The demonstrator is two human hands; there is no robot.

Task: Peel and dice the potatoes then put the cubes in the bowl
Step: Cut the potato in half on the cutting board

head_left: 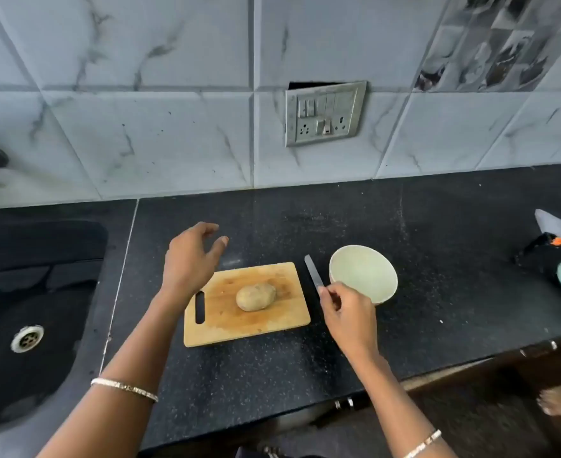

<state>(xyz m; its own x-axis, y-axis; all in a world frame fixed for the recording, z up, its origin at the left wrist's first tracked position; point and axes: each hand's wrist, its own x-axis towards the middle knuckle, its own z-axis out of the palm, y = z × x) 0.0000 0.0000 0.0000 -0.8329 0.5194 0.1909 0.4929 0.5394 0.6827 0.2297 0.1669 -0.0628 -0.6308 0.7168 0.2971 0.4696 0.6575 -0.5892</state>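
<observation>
Bangled forearms reach in from 6 o'clock over the black speckled counter (437, 259). At its middle lies a wooden cutting board (226, 325) with one whole, unpeeled potato (256, 296) resting at the board's centre. Over the board's 10 o'clock corner hovers the left hand (190, 259), fingers loosely spread and holding nothing, apart from the potato. Just beside the board at 3 o'clock lies a knife (313, 272), blade pointing to 12; the right hand (348, 312) curls its fingers onto the knife's near end, pinching it. Immediately at 3 o'clock of the knife stands a pale bowl (363, 274). A dark sink (24, 292) sits at 9 o'clock, a socket plate (325, 114) on the tiled wall at 12.
</observation>
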